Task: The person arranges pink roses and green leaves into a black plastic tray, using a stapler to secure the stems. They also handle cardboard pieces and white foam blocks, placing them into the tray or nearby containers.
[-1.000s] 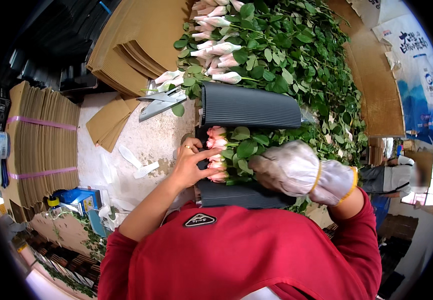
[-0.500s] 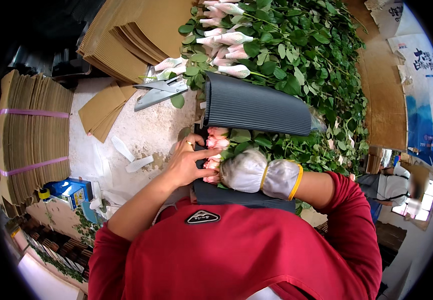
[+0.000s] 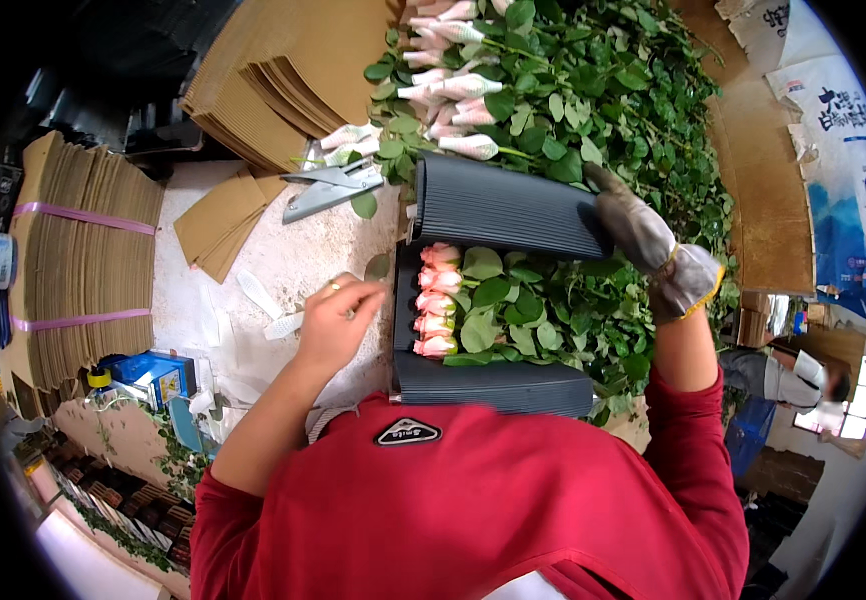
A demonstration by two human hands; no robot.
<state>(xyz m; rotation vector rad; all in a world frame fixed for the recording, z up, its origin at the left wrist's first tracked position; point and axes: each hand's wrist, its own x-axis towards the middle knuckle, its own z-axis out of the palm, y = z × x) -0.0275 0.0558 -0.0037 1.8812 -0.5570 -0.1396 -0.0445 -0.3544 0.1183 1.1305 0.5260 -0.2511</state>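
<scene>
A row of pink roses (image 3: 436,312) lies heads to the left on a black ribbed sheet (image 3: 493,388), their leafy stems running right. The sheet's far flap (image 3: 513,205) arches up behind the row. My left hand (image 3: 338,318), bare and with a ring, hovers over the pale tabletop left of the rose heads; its fingers are curled in and nothing shows in them. At the flap's right end is my right hand (image 3: 645,235) in a soiled white glove, fingers stretched out against the flap's edge. Its palm side is hidden.
Beyond the flap lie several roses in white net sleeves (image 3: 463,88) and a mass of leafy stems (image 3: 643,110). A grey stapler (image 3: 333,190) and brown card pieces (image 3: 223,220) are at left, near cardboard stacks (image 3: 83,250). Another person (image 3: 783,375) is at far right.
Both hands have come off the rose heads. My left hand drew back left and curled; my gloved right hand moved far and right to the flap's end. The roses now show uncovered.
</scene>
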